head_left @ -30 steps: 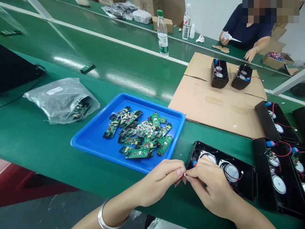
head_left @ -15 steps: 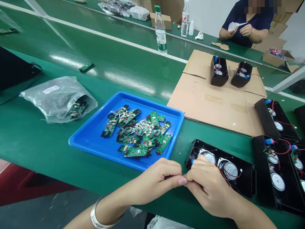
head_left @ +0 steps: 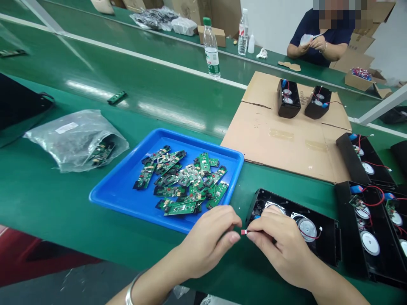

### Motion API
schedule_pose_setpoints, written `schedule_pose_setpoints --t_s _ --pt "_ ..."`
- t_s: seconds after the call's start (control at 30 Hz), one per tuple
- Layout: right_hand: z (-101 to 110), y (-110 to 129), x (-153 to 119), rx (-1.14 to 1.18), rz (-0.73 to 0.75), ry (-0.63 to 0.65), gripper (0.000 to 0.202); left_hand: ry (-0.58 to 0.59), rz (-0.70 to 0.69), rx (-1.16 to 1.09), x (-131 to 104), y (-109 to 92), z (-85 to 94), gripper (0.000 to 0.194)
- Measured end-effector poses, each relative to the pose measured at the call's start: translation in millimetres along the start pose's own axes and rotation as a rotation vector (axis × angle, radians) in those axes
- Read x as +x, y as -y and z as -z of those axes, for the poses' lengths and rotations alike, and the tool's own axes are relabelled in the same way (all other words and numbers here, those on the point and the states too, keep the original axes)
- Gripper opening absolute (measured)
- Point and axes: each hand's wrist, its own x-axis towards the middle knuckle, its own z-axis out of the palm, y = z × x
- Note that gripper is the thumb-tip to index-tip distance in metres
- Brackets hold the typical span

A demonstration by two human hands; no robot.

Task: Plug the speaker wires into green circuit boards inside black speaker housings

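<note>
Between the thumb and index finger of my right hand [head_left: 280, 241] is a small red and white connector [head_left: 243, 232], its red end sticking out to the left. My left hand [head_left: 213, 241] is just left of it, thumb and index finger apart, with nothing visible between them. Behind my right hand lies a black speaker housing [head_left: 329, 233] holding round silver speakers [head_left: 307, 229] and thin red and black wires. My right hand covers part of this housing and one speaker. Left of my hands, a blue tray [head_left: 117, 197] holds several green circuit boards [head_left: 187, 178].
More black housings [head_left: 349, 237] stand at the right. Two others [head_left: 288, 101] sit on flattened cardboard [head_left: 254, 131]. A plastic bag [head_left: 76, 140] of boards lies left of the tray. Behind stand a water bottle [head_left: 211, 55] and a person [head_left: 321, 42] across the bench.
My hands were pinched together and have come apart, the left moving slightly left. The red and white connector now shows in my right fingers. The view has shifted slightly.
</note>
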Motion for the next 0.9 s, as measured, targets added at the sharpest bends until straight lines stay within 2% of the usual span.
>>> schedule_pose_setpoints --t_s 0.07,0.13,0.27,0.37,0.47,0.53,0.63,0.73,0.9 --pt "1.3 0.1 -0.3 0.006 -0.014 -0.001 0.027 -0.139 -0.232 0.246 -1.5 2.0 -4.5 0.044" --pt "1.7 0.1 -0.2 -0.011 -0.008 0.007 0.029 -0.173 -0.350 0.387 -0.7 2.0 -6.2 0.037" --pt "0.4 -0.6 0.7 -0.090 0.012 0.045 0.032 -0.066 -0.316 0.466 5.0 -4.9 -0.2 0.038" --pt "-0.5 -1.3 1.2 -0.152 0.040 0.091 0.034 0.072 -0.226 0.405 7.8 -11.2 6.1 0.043" --pt "-0.4 -0.5 2.3 -0.225 0.050 0.162 0.034 0.124 -0.199 0.334 8.1 -14.0 10.3 0.047" --pt "0.2 1.1 3.6 -0.213 0.047 0.216 0.031 0.174 -0.188 0.219 8.3 -14.0 12.5 0.049" --pt "0.3 3.2 5.7 -0.024 0.054 0.242 0.027 0.300 -0.104 -0.144 10.3 -12.2 12.9 0.051" --pt "-2.0 3.3 6.5 0.202 0.016 0.176 0.025 0.350 0.049 -0.540 12.9 -8.0 6.3 0.056" --pt "-6.3 0.6 6.0 0.384 -0.102 0.124 0.025 0.382 0.281 -0.980 11.3 0.6 -10.9 0.056"
